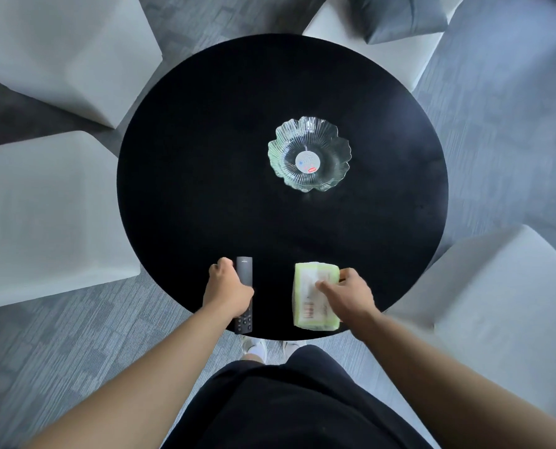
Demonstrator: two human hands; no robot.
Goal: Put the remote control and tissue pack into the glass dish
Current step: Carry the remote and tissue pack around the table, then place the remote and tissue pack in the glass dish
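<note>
A fluted glass dish [280, 157] with a round label in its middle stands empty right of centre on the round black table [205, 157]. At the near edge lies a slim dark remote control [245, 267], pointing away from me. My left hand [228, 286] is wrapped around its left side and middle. To its right lies a green and white tissue pack [309, 299]. My right hand [348, 291] rests on the pack's right side, thumb on top and fingers around its far right corner. Both objects touch the table.
White cushioned seats ring the table: two at the left [43, 205], one at the back left [59, 50], one at the back right with a grey cushion [396, 14], one at the right [503, 303]. Grey carpet [497, 131] lies between them.
</note>
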